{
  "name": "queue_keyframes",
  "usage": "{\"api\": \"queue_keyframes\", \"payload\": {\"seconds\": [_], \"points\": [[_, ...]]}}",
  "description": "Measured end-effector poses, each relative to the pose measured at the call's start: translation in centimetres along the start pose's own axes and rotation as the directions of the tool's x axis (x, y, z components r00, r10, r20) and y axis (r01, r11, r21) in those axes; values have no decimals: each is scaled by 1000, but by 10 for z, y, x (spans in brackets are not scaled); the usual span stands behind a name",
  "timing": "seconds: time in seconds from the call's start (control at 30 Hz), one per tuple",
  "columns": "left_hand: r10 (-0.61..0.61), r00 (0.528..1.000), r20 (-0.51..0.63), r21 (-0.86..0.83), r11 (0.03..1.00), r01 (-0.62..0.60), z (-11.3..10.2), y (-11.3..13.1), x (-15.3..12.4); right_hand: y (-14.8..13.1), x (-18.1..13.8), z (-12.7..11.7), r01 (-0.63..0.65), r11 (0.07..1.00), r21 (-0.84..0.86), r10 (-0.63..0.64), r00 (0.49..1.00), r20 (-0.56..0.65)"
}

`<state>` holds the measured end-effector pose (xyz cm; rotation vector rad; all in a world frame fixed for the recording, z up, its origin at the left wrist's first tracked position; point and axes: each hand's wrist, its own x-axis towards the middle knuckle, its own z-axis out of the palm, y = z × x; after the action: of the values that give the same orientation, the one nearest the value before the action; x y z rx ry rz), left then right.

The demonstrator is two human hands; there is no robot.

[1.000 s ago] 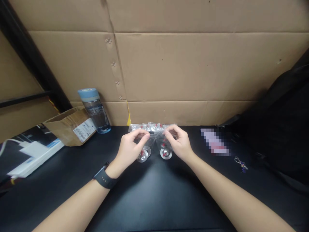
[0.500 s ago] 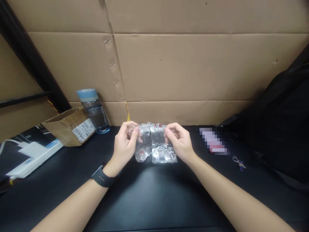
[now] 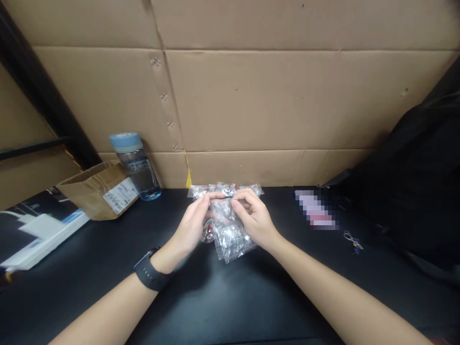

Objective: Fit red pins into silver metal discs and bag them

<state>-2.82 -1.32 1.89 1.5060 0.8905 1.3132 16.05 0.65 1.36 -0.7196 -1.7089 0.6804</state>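
My left hand (image 3: 194, 226), with a dark watch on its wrist, and my right hand (image 3: 253, 220) meet over the middle of a black table (image 3: 230, 297). Both pinch the top of a small clear plastic bag (image 3: 230, 235) that holds shiny metal parts with red bits. The bag hangs tilted between the hands, its lower end near the tabletop. Behind the hands, more clear bags with red-marked parts (image 3: 224, 189) lie against the cardboard wall. A round metal part shows just under my left fingers.
A water bottle with a blue lid (image 3: 136, 165) and an open cardboard box (image 3: 98, 189) stand at the back left, with white boxes (image 3: 39, 230) at the left edge. A small wire piece (image 3: 354, 239) lies right, next to a black bag (image 3: 420, 187). Cardboard walls the back.
My hands have drawn closer together. The clear bag, held flat and upright half a second ago, now hangs tilted between both pinches.
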Motion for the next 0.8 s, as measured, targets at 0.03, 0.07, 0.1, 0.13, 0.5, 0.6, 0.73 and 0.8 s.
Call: {"api": "queue_keyframes", "payload": {"seconds": [0.03,0.07,0.1,0.13,0.5,0.6,0.73,0.8], "points": [[4,1000,21,-16,1000,-4,1,0,-1,1,-1,0,-15,1000,17,15,1000,1],[9,999,40,-15,1000,-9,2,0,-2,2,-1,0,-36,999,38,37,999,-3],[13,998,59,-10,1000,-13,3,0,-2,3,-1,0,-59,996,59,60,998,-11],[15,997,73,-9,1000,-14,4,-1,-3,3,-2,1,-81,994,77,82,996,-18],[36,998,-46,-56,998,-38,1,-6,4,10,2,-8,-362,878,312,304,927,219],[13,1000,-7,0,1000,-13,-2,-7,5,16,4,-8,-391,857,335,345,919,189],[-20,999,37,62,998,18,-6,-12,5,18,5,-7,-416,832,367,377,910,174],[-20,999,35,51,999,18,-7,-14,6,16,4,-7,-426,822,377,385,905,182]]}}
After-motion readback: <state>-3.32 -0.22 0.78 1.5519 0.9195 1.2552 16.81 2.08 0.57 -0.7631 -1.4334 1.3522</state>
